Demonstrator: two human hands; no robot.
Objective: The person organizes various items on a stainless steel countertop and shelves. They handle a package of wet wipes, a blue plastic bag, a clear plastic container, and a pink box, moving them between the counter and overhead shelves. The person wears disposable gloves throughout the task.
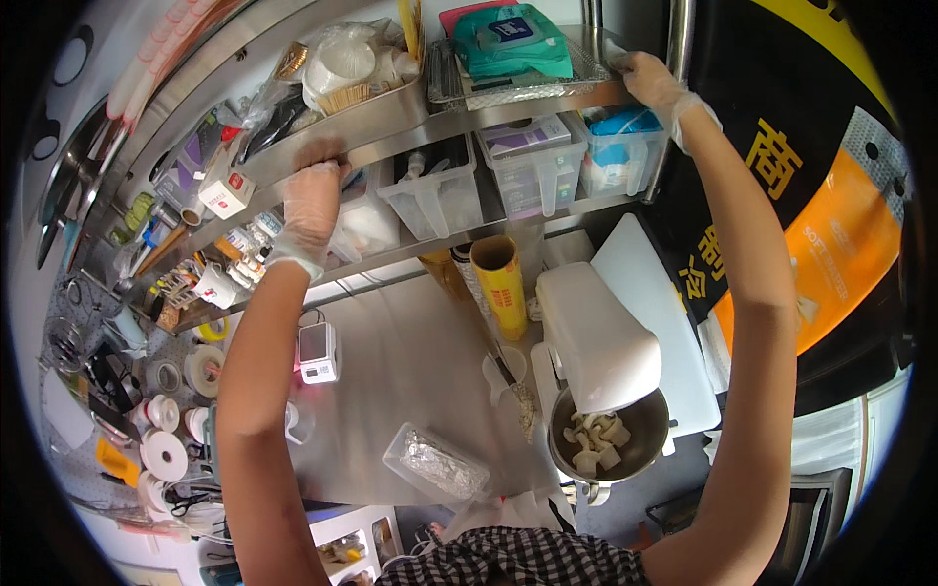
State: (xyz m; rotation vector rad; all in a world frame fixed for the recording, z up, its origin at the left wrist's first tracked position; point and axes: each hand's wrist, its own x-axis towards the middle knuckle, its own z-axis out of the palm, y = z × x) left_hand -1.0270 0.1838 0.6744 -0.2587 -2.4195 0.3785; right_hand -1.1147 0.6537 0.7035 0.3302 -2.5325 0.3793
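My left hand (315,201), in a clear disposable glove, reaches up to the front rail of the upper metal shelf (381,124). Its fingertips are blurred, so I cannot tell whether they grip the rail. At that shelf's right end is my right hand (648,80), also gloved, with the fingers beside a clear tray (516,94). What those fingers hold, if anything, is unclear. A green pack of wipes (509,44) lies on the tray. Left of it stands a metal bin (381,110) with wooden sticks and plastic-wrapped goods. Under the shelf sit clear plastic bins (432,198).
Below on the steel worktop (410,351) are a white stand mixer (597,337), its bowl (652,439) holding pale chunks, a yellow tube (502,293), a small white scale (317,355) and a plastic container (403,458) with a foil-wrapped block (443,465). Ribbon spools (165,454) hang left.
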